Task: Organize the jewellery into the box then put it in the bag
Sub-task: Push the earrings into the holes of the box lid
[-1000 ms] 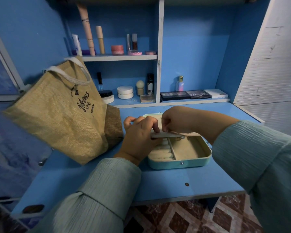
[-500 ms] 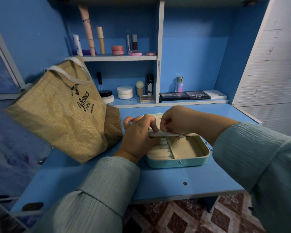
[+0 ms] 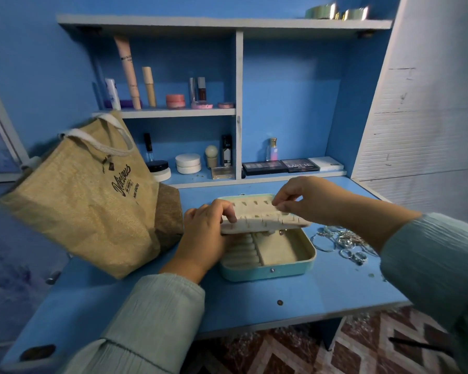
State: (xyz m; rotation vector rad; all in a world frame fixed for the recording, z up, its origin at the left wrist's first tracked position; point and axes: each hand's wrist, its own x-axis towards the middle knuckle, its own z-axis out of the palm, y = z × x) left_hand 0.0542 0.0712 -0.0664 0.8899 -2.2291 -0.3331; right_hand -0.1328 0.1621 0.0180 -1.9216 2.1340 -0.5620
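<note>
The jewellery box (image 3: 268, 255) served as the reference point; it lay open on the blue desk (image 3: 322, 290). Above its tray the left hand (image 3: 203, 238) gripped the near-left edge of the cream earring panel (image 3: 262, 218), fingers curled over the edge. The right hand (image 3: 305, 201) pinched at the panel's upper face, apparently on a small stud; the item itself was too small to identify. The loose jewellery (image 3: 343, 241), a heap of silver chains and rings, lay just right of the box. The jute bag (image 3: 87, 193) leaned left of the box.

Probable faults, as judged:
- The panel was held tilted over the tray; a slackened left-hand grip could drop it and shake seated studs loose.
- A slipped pinch could send a stud off the desk edge nearest the box front.
- The right sleeve (image 3: 427, 263) hung close over the heap and could drag chains along or tangle them.
- The leaning bag could tip when loaded.

Legible writing: "Delicious" on the bag; "MATTE" on a palette (image 3: 299, 165) behind the box. Other labels were unreadable.
</note>
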